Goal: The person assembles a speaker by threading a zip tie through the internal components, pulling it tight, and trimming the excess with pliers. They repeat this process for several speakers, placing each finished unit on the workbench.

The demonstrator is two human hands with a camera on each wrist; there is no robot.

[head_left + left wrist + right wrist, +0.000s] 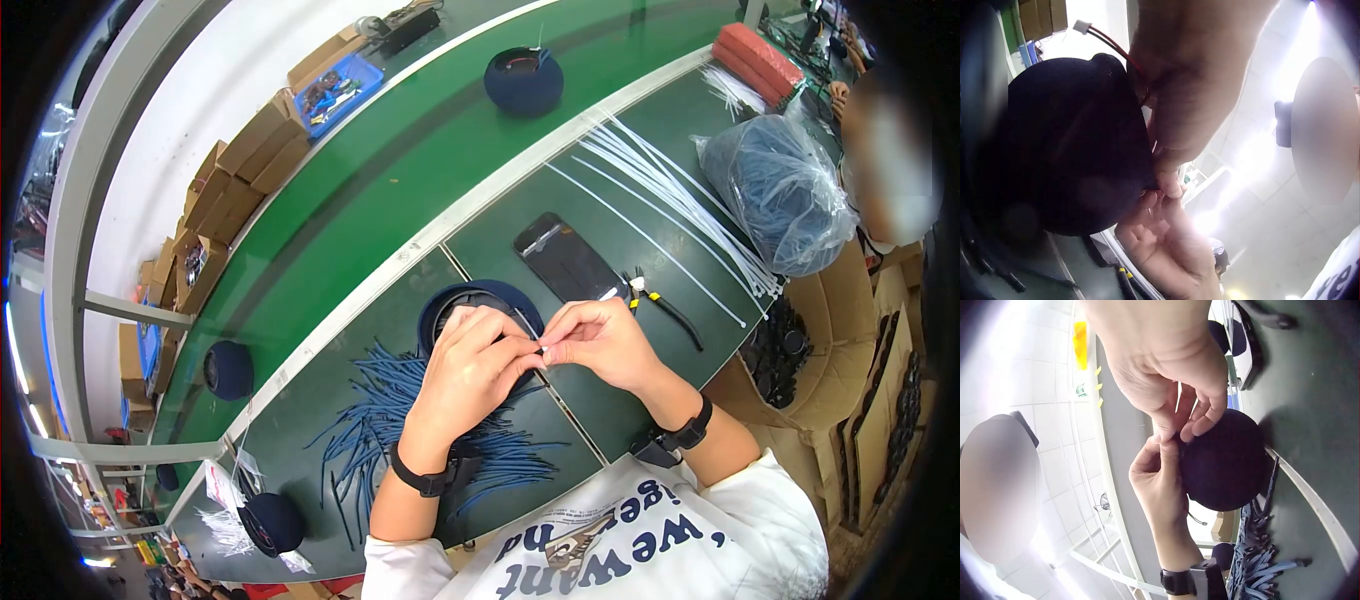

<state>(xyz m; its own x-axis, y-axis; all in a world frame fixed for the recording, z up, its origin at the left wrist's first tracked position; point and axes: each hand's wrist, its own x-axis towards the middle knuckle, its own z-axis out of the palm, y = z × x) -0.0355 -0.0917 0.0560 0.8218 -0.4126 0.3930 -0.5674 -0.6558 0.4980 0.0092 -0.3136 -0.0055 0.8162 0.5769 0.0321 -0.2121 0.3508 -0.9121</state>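
Observation:
The left hand point(468, 372) and right hand point(604, 345) meet fingertip to fingertip over a round dark-blue padded piece point(518, 298) on the green table. Both pinch one small piece at its edge; the fingers mostly cover it, so its shape cannot be told. The left wrist view has the dark round piece point(1079, 147) beside the left hand point(1191, 81), with the right hand point(1169, 247) below and a red and black wire ending in a white connector point(1082, 26). Seen from the right wrist, the right hand point(1160, 356) touches the left point(1161, 481) beside the round piece point(1225, 461).
Blue cords point(385, 395) spread under and beside the left forearm. Beyond the hands lie a black phone-like slab point(570, 256), yellow-black pliers point(668, 312), long white ties point(660, 200) and a clear bag point(778, 190). More round pieces point(524, 82) stand on the green belt.

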